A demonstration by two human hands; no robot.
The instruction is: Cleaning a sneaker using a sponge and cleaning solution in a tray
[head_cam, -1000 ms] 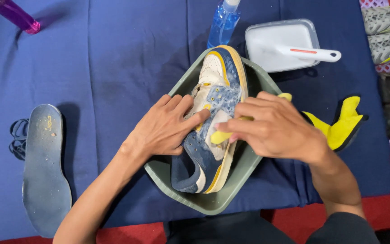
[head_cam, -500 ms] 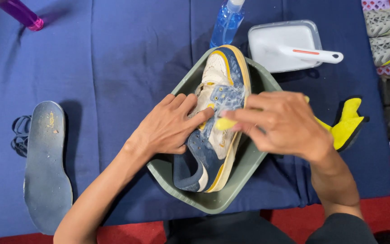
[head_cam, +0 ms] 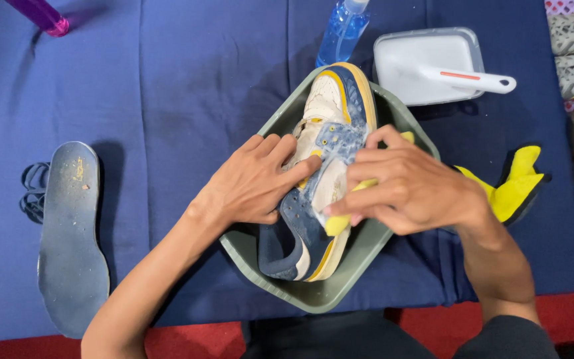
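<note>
Far left: purple bottle (head_cam: 40,16) at the far edge, grey insole (head_cam: 71,239) flat beside dark laces (head_cam: 32,193) on the blue cloth (head_cam: 167,100). Centre: green basin (head_cam: 313,292) holds the blue-white-yellow sneaker (head_cam: 327,126). Your left hand (head_cam: 250,186) lies on it, fingers spread flat; your right hand (head_cam: 413,189) is pinched shut on a yellow sponge (head_cam: 337,223) against its side. Far right: blue spray bottle (head_cam: 340,33), white tray (head_cam: 426,56) with brush (head_cam: 476,80), yellow cloth (head_cam: 516,183).

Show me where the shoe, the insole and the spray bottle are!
shoe (head_cam: 330,110): head view, on its white toe.
insole (head_cam: 71,239): head view, middle of its grey surface.
spray bottle (head_cam: 340,33): head view, on its blue body.
</note>
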